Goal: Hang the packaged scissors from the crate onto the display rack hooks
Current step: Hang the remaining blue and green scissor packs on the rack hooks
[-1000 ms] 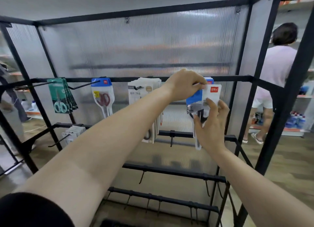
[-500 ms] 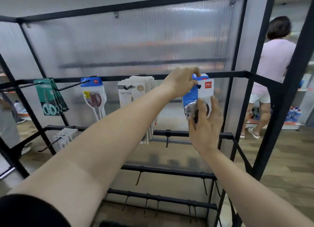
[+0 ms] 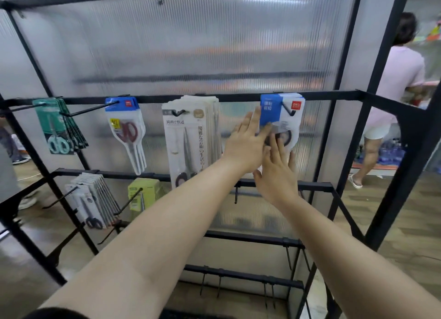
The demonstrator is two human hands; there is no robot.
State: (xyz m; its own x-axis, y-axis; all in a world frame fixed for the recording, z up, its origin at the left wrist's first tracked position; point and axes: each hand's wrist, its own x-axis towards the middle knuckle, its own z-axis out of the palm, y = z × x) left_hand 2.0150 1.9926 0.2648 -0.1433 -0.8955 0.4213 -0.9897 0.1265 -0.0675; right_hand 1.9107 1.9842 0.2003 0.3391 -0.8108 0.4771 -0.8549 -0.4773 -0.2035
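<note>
Scissors pack (image 3: 270, 110) on hook (image 3: 288, 109) at rack's (image 3: 238, 97) right end: steady with flat, open left hand (image 3: 245, 149) and right hand (image 3: 278, 175), square up, release gently to avoid swinging.

One wide-angle camera is sitting on the person's head, looking forward and slightly down. It is facing the display rack (image 3: 329, 96) and its ribbed translucent back panel (image 3: 191, 44) nearly square on, from close up: the left hand (image 3: 245, 147) and right hand (image 3: 276, 175) are stretching from the bottom edge up to it. The lens is taking in most of the rack's height.
</note>
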